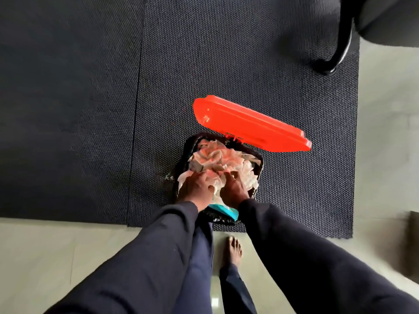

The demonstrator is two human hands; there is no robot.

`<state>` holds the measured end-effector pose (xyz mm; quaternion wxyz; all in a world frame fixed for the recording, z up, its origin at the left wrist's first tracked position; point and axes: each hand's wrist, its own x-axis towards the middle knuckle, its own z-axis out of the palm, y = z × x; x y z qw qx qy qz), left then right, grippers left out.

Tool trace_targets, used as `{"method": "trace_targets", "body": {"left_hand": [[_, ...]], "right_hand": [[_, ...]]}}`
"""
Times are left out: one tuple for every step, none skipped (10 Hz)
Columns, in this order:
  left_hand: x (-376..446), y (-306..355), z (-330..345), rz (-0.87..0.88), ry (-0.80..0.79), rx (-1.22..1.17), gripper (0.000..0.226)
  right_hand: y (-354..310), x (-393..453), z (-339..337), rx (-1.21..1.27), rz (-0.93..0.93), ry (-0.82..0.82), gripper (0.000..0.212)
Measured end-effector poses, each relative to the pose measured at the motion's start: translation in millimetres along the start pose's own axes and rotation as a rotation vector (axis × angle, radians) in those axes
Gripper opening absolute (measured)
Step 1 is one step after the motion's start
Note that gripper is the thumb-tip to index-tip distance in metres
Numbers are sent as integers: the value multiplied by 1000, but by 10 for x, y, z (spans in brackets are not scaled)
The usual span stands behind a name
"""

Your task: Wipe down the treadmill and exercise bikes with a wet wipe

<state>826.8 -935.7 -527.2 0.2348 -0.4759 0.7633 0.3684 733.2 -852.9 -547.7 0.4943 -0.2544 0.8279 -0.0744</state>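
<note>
A small bin lined with a black bag stands on the dark mat, its orange lid tipped up behind it. A heap of crumpled white wipes fills the bin to the top. My left hand and my right hand both press down on the near side of the heap, fingers among the wipes. A teal wipe packet shows just below my wrists at the bin's near edge. Both arms are in dark sleeves.
The dark textured mat covers the floor ahead, with a second mat to its left. A black machine foot stands at the upper right. Pale tile floor lies near me, with my bare foot on it.
</note>
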Motion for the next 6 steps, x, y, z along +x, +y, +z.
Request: {"method": "trace_targets", "body": {"left_hand": [[102,-33,39,-6,-33,6,39],[133,-8,22,15,-52,31,37],[101,31,-17,20,-39,19,36],[1,106,-115,42,-18,7,33],[-179,246,-252,40,1,-27,27],[-261,338,-315,6,35,-51,28]], "right_hand": [[22,121,14,1,-23,-70,63],[53,162,15,8,-53,-73,67],[49,129,-16,18,-53,-59,68],[45,12,-76,9,-18,-66,67],[41,-202,-169,51,-26,-3,56],[-29,-325,-278,96,-1,37,51]]}}
